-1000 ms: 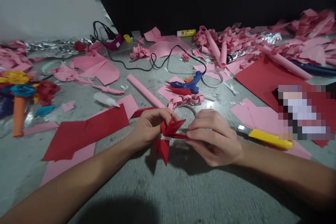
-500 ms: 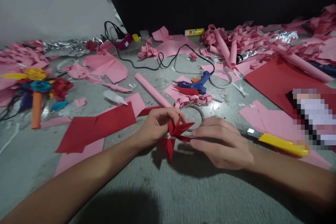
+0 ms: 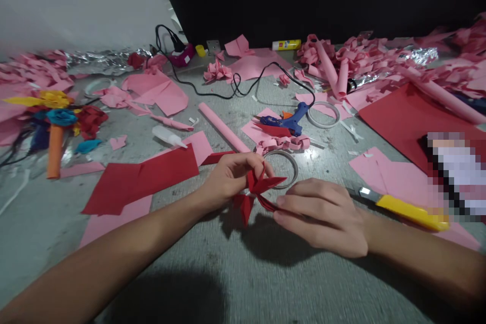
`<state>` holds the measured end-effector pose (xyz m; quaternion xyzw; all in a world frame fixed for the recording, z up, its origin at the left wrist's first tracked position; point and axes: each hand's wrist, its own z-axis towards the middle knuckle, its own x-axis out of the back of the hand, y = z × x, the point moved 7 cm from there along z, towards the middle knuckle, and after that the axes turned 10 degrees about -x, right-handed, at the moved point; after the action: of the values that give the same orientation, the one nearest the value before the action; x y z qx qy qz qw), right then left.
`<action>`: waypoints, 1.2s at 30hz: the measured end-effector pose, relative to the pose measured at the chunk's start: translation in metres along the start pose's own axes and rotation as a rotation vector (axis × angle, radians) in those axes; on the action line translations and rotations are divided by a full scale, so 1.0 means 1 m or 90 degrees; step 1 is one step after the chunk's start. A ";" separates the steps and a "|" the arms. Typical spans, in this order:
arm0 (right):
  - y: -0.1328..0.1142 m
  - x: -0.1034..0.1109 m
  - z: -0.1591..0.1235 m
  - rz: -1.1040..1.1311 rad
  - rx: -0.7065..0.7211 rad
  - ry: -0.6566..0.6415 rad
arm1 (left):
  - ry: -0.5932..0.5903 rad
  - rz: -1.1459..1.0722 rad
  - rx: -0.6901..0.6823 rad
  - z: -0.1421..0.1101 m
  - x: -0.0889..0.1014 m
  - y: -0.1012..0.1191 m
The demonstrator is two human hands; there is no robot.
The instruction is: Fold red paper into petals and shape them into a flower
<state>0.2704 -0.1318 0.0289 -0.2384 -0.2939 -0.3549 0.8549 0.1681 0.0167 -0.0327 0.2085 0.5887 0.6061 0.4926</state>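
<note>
Both my hands hold a small folded red paper piece (image 3: pixel 258 190) with pointed flaps, just above the grey table (image 3: pixel 235 268). My left hand (image 3: pixel 228 179) pinches its left side with curled fingers. My right hand (image 3: pixel 322 215) grips its right end, fingers pressed together over the fold. A tape ring (image 3: pixel 293 167) lies right behind the paper. A strip of pink paper curls (image 3: pixel 283 144) and a blue glue gun (image 3: pixel 288 120) lie farther back.
A yellow utility knife (image 3: pixel 404 208) lies right of my right hand. Red paper sheets (image 3: pixel 140 179) and pink sheets lie to the left, with a glue bottle (image 3: pixel 169 136) and a pink paper roll (image 3: pixel 222 127). Pink scraps, foil and a black cable crowd the back.
The view has shifted slightly, so the table's things sit a little further right. My right hand has slid lower along the red paper's right end; the left keeps its pinch.
</note>
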 end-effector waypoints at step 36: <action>0.002 -0.004 -0.003 0.104 -0.003 0.026 | -0.058 0.029 -0.005 0.000 0.000 -0.002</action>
<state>0.2702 -0.1302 0.0238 -0.2564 -0.2553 -0.2894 0.8862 0.1693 0.0163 -0.0343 0.2471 0.5584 0.6095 0.5056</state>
